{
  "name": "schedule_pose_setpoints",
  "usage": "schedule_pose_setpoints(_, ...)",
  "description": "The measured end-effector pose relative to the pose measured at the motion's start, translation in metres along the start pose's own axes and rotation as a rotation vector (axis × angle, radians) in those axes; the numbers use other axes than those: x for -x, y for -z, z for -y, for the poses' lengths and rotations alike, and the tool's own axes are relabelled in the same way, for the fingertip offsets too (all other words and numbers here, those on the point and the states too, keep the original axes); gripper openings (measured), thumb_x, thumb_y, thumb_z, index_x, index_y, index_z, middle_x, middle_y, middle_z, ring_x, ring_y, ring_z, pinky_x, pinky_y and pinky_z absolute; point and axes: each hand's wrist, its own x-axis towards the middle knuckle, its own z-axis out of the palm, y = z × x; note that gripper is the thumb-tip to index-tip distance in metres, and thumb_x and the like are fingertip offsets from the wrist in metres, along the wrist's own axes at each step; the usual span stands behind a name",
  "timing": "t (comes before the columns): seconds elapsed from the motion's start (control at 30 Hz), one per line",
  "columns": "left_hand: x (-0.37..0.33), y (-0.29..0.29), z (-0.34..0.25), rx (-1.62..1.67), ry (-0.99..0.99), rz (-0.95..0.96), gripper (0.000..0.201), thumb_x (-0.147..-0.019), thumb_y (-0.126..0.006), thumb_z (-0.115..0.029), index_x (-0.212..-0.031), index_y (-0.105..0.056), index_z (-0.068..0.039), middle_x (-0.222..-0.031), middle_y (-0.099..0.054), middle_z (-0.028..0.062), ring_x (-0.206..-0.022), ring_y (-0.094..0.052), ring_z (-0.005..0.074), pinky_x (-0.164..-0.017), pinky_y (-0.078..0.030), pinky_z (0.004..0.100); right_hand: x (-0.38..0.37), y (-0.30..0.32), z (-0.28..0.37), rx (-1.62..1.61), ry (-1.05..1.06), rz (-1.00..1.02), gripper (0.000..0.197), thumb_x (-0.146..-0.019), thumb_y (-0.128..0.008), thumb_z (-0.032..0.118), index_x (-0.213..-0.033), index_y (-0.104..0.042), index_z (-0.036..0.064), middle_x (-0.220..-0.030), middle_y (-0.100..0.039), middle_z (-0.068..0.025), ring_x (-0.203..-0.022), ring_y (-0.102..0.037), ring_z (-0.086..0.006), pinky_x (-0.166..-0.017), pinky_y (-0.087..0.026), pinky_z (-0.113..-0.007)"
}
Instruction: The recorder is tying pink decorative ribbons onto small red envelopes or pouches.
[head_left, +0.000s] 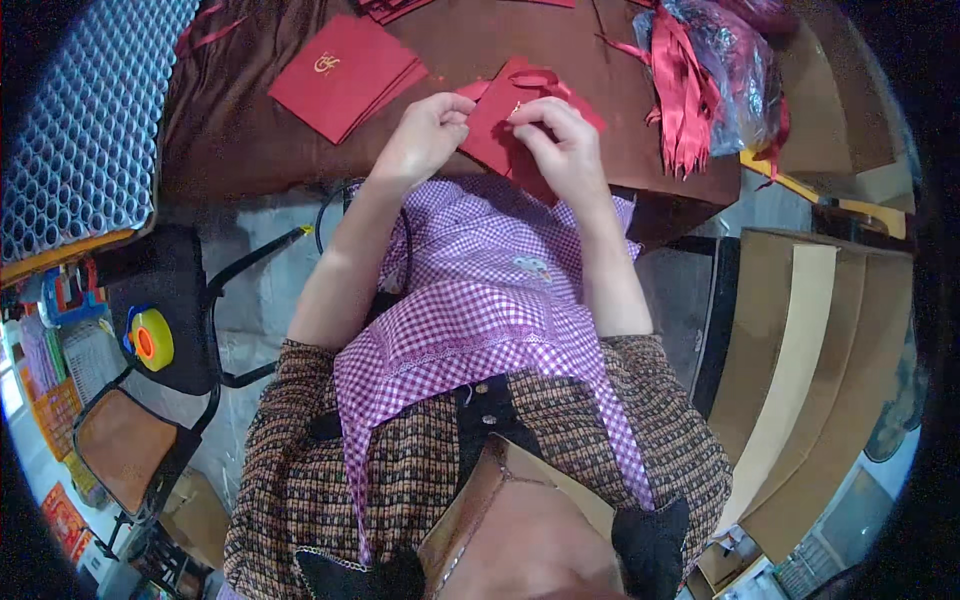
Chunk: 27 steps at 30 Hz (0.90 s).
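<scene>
A table point(250, 165) draped in brown cloth spanned the top, with a tan cardboard box point(740, 330) to its lower right. The wearer's purple gingham apron point(480, 330) lay below. On the cloth, a stack of red cards point(350, 90) sat left of a flat red paper piece point(485, 135), and a red ribbon bundle point(685, 90) lay right. The left hand point(430, 135) pinched narrowly at the piece's left edge; the right hand point(555, 130) had its fingertips drawn together over its face, their exact hold unclear, just below a red ribbon loop point(535, 78).

There are two grips point(428, 135) point(560, 138), one checked apron point(480, 310) and one ribbon bundle point(686, 100).
</scene>
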Motion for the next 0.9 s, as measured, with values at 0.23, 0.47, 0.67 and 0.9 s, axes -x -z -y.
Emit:
schedule_pose_setpoints(0.23, 0.001, 0.0, 0.004, -0.033, -0.013, -0.023, 0.029, -0.082, -0.058, 0.001, -0.111, -0.056, 0.004, -0.092, -0.058, 0.0029, -0.086, -0.054, 0.0093, -0.078, -0.046, 0.0221, 0.002, -0.032, -0.006, 0.133, -0.165, -0.105, 0.017, -0.073, -0.067, 0.004, -0.089, -0.062, 0.0024, -0.081, -0.065, -0.0053, -0.077, -0.061, -0.0151, -0.075, -0.048, -0.029)
schedule_pose_setpoints(0.47, 0.002, 0.002, 0.007, -0.038, -0.05, -0.008, 0.029, -0.082, -0.059, 0.0, -0.111, -0.057, 0.004, -0.09, -0.057, 0.0015, -0.083, -0.053, 0.0084, -0.075, -0.045, 0.0216, -0.001, -0.035, -0.004, 0.094, -0.201, -0.125, 0.018, -0.072, -0.068, 0.002, -0.088, -0.061, 0.0015, -0.078, -0.064, -0.0056, -0.074, -0.061, -0.0133, -0.071, -0.05, -0.028)
schedule_pose_setpoints(0.67, 0.004, 0.001, 0.005, -0.034, -0.029, -0.016, 0.029, -0.081, -0.059, -0.001, -0.11, -0.057, 0.004, -0.087, -0.056, 0.0005, -0.081, -0.053, 0.0078, -0.074, -0.045, 0.0216, -0.002, -0.036, -0.006, 0.058, -0.219, -0.11, 0.018, -0.072, -0.069, 0.002, -0.088, -0.06, 0.0011, -0.075, -0.063, -0.0049, -0.073, -0.06, -0.0119, -0.07, -0.049, -0.027)
schedule_pose_setpoints(0.9, 0.002, 0.001, 0.007, -0.008, -0.046, -0.018, 0.029, -0.081, -0.058, 0.002, -0.109, -0.057, 0.004, -0.086, -0.056, -0.0002, -0.079, -0.052, 0.0074, -0.072, -0.045, 0.0204, -0.006, -0.035, -0.002, 0.174, -0.124, -0.096, 0.02, -0.07, -0.069, 0.002, -0.088, -0.061, 0.0026, -0.078, -0.064, -0.0072, -0.072, -0.062, -0.0169, -0.069, -0.05, -0.03)
